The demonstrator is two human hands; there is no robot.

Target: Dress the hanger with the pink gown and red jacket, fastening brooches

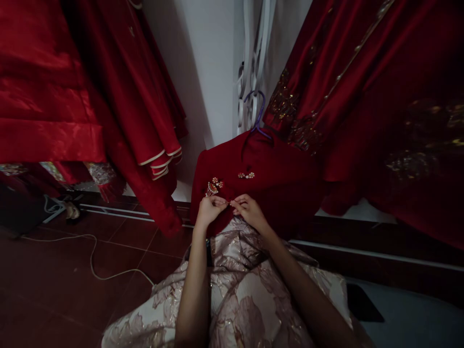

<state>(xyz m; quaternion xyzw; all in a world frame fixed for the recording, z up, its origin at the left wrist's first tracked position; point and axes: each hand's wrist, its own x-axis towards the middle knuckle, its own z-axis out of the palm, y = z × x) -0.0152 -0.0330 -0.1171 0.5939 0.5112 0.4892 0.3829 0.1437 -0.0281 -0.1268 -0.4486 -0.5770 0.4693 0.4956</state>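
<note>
A dark red jacket (286, 181) hangs in front of me from a purple hanger (260, 113). Its front carries a jewelled fastening (246, 176) and, to the left, a fan-shaped beaded ornament (213, 186). Lower on the front, my left hand (212, 209) and my right hand (249, 210) meet almost fingertip to fingertip. Both are closed in a pinch on a small fastening (229, 203) of the jacket, mostly covered by the fingers. Its exact form is too small to make out.
Red garments (126, 82) hang on the left, and embroidered red ones (355, 96) on the right. White hangers (250, 58) are bunched against the wall. A patterned, shiny skirt (250, 299) covers my lap. A pale cable (94, 258) crosses the tiled floor near a metal rail (116, 211).
</note>
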